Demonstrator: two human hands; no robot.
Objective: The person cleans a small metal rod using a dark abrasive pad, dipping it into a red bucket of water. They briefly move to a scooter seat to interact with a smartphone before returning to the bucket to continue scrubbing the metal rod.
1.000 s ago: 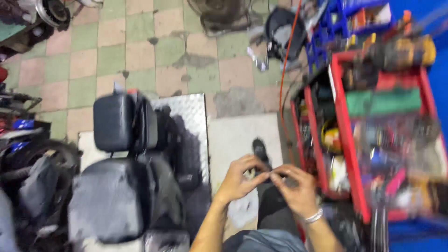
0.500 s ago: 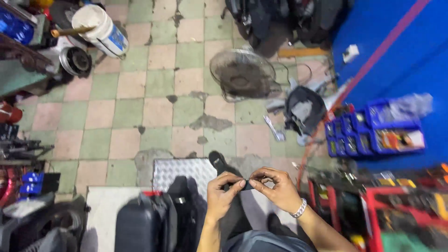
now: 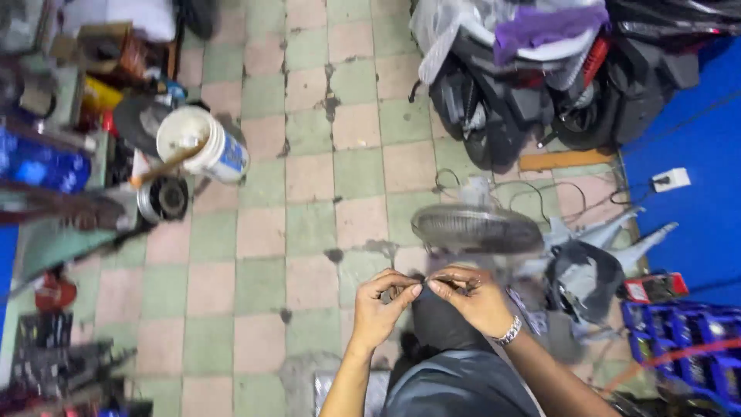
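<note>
**Small dark part pinched between both hands over the tiled floor**

Small dark part, too tiny and blurred to identify, sits between the fingertips of both hands, held up in front of the person's raised dark-clad knee. The left hand has its fingers curled, thumb and forefinger closed on the near end of the part. The right hand, with a metal bracelet at the wrist, meets it from the other side, fingertips pressed together on the same piece. The two hands touch or nearly touch at the pinch.

Just beyond the hands lies a floor fan on its side, its wire cage close to the right knuckles. To the right, a dark plastic body panel and pale fairing pieces crowd the floor, with blue crates near the right edge and a blue wall behind them. Parked scooters fill the top right corner.

Open room lies to the left and ahead of the hands: a broad stretch of worn pink and green tiled floor runs up the middle. Its left edge is bounded by a white bucket with a stick in it, a round metal part and cluttered shelves.
</note>
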